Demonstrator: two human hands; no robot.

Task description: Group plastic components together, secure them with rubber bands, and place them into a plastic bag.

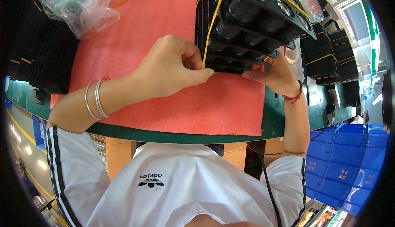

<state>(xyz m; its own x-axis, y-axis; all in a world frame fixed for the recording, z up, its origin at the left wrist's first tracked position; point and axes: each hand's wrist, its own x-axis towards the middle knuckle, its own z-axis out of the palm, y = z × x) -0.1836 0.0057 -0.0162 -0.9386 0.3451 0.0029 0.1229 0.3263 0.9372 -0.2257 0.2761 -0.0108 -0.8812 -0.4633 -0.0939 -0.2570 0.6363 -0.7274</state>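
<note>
A tall stack of black plastic trays (247, 29) with round moulded pockets stands at the far edge of a red foam mat (164, 112). Yellow elastic bands (217, 11) run around it. At the stack's lower left corner, my left hand (175, 64) is closed, thumb and curled fingers pinching a yellow band. My right hand (279, 75) is closed at the lower right corner, its thumb along the bottom edge. A bit of yellow band shows between its fingers, which the stack partly hides. Shiny round parts sit in the top tray's pockets.
The mat lies on a green table (173, 138). More black tray stacks stand at left (45, 54) and right (329, 56), several banded in yellow. Clear plastic bags (86, 5) lie at the far left. Blue crates (343, 165) stand to the right; a black cable (267, 181) hangs before me.
</note>
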